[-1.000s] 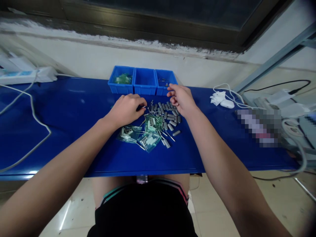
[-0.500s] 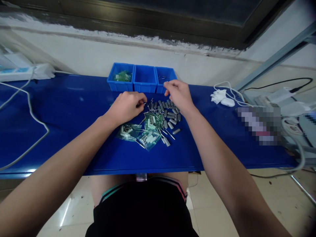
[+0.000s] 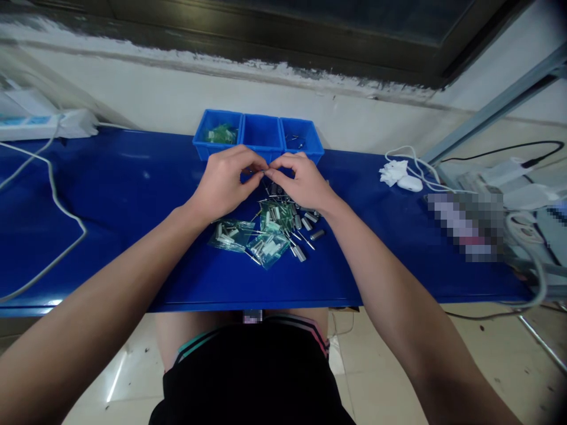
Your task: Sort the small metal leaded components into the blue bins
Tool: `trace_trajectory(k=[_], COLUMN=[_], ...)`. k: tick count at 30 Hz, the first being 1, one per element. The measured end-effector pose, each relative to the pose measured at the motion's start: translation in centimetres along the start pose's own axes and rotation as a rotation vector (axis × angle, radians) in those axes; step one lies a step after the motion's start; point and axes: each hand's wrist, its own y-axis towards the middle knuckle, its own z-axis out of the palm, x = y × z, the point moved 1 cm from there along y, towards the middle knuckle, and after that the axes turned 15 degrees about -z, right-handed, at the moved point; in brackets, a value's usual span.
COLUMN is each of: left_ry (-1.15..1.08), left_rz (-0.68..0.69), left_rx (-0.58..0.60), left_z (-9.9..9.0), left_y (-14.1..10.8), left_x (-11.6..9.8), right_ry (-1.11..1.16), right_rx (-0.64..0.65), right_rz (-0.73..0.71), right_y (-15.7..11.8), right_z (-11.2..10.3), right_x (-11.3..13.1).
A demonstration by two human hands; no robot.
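Note:
My left hand (image 3: 228, 177) and my right hand (image 3: 303, 180) meet fingertip to fingertip in front of the blue bins. Each has thumb and forefinger closed in a pinch. A tiny glint shows where they touch, but what they hold is too small to make out. Just below lie small clear packets (image 3: 268, 250) with white pieces and metal pins inside. Loose grey metal pieces (image 3: 299, 254) and thin metal pins (image 3: 305, 239) are heaped beside them, partly hidden under my right hand.
Three joined blue bins stand by the wall: the left bin (image 3: 201, 147) holds packets, the middle bin (image 3: 262, 133) shows a bare inside, the right bin (image 3: 316, 150) a few pins. White cables (image 3: 55, 189) cross the left; a white earphone case (image 3: 410, 183) lies right.
My right hand has come from the right bin leftward and down to my left fingertips. My left hand has risen slightly, away from the heap.

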Motion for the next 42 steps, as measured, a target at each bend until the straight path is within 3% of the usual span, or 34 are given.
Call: trace_trajectory(k=[5,13,21,29,33,38,42], left_ry=[-0.002,0.075,0.113,0.096,0.095,0.143,0.237], left_rz=[-0.012,-0.128,-0.132,-0.101,-0.111,-0.176,-0.125], left_rx=[0.003,0.026,0.034,0.064,0.062,0.072,0.193], left_z=[0.1,-0.3,-0.7,-0.4,-0.7,-0.7,0.2], left_y=[0.0,0.1,0.1,0.0,0.0,0.0,-0.2], left_x=[-0.1,-0.1,0.0,-0.3,-0.6,-0.3,0.5], right_ry=[0.101,0.209,0.063,-0.060,-0.042,0.076,0.192], right_rx=[-0.055,-0.170,-0.162,-0.094,-0.067,-0.189,-0.270], right_rz=[0.006,0.170,0.157,0.025,0.066,0.146,0.253], right_y=[0.3,0.4,0.2,0.4,0.4,0.5,0.7], right_z=[-0.1,-1.0,-0.3,0.0,0.2,0.2,-0.1], right_x=[0.3,0.5,1.0,2.8,2.9,3.1,3.0])
